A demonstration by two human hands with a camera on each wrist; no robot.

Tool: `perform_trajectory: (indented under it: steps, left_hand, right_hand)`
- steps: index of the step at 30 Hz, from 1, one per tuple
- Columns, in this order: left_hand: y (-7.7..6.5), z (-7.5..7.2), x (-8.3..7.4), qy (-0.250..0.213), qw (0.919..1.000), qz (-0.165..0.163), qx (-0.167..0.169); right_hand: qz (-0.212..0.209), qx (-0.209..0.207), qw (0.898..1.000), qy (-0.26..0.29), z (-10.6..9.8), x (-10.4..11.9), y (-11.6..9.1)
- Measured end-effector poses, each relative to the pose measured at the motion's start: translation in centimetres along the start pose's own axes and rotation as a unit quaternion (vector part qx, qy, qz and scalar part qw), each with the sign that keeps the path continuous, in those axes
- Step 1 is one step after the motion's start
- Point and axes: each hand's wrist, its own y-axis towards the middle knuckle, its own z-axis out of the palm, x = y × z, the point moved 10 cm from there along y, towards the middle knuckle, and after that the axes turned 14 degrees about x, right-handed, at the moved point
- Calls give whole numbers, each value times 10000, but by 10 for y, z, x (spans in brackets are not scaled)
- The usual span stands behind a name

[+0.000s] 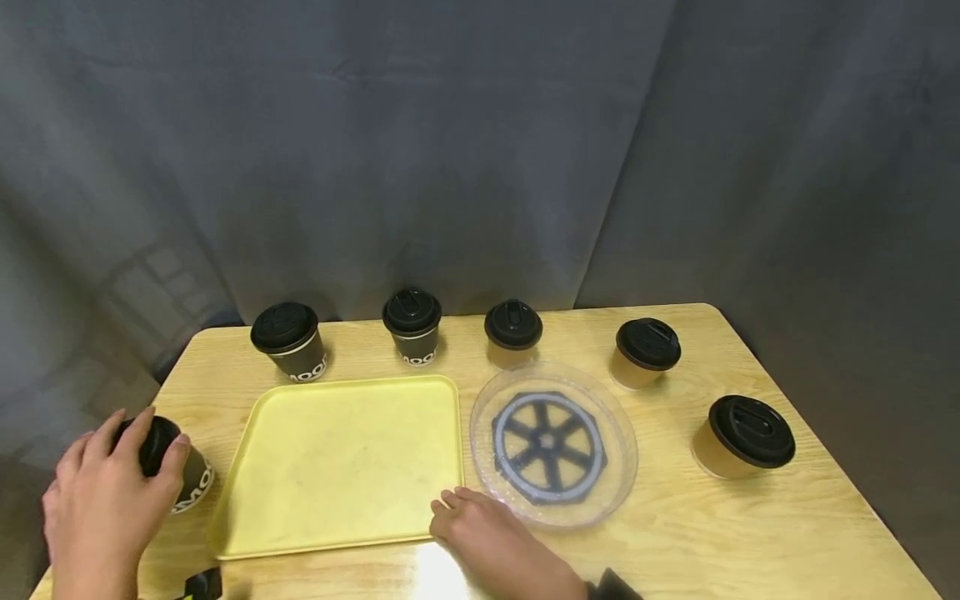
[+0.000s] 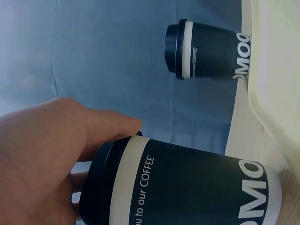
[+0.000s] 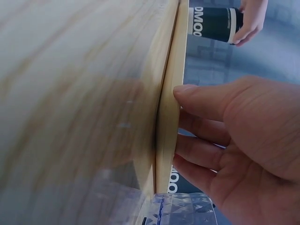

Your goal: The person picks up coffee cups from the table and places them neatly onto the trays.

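At the table's left side, my left hand (image 1: 108,492) holds a black paper coffee cup (image 1: 195,482) from above, its fingers spread around the black lid. In the left wrist view the thumb lies at the lid's edge, and the cup (image 2: 197,187) shows white lettering. My right hand (image 1: 498,537) touches the front right corner of a yellow tray (image 1: 345,467). Seen from the right wrist, the thumb and loosely bent fingers rest along the tray's rim (image 3: 169,122). Bare tray surface lies between the two hands.
Behind the tray stand two more black lidded cups (image 1: 300,358). Brown cups with black lids (image 1: 723,454) stand at the back and right. A clear round dish (image 1: 628,433) with a dark wheel pattern sits right of the tray. Grey cloth (image 1: 420,167) hangs behind the table.
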Motion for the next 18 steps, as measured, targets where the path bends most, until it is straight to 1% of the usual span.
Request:
perform_trajectory:
  steps: [2,5,8,13,18]
  left_hand:
    - [1,2,-3,-31,10000,53,71]
    - [2,1,-9,-54,9999,103,71]
    - [0,-2,-15,-68,9998,207,-25]
    - [-2,-5,-25,-111,9990,419,-124]
    - [-2,-3,-34,-142,9972,720,-134]
  right_hand:
    - [17,12,10000,20,1,0,0]
    - [-2,-29,10000,51,1,-1,0]
    - [-23,-31,10000,65,1,-1,-1]
    - [1,-114,9999,83,0,0,-1]
    - [9,-211,9997,125,-2,-1,-1]
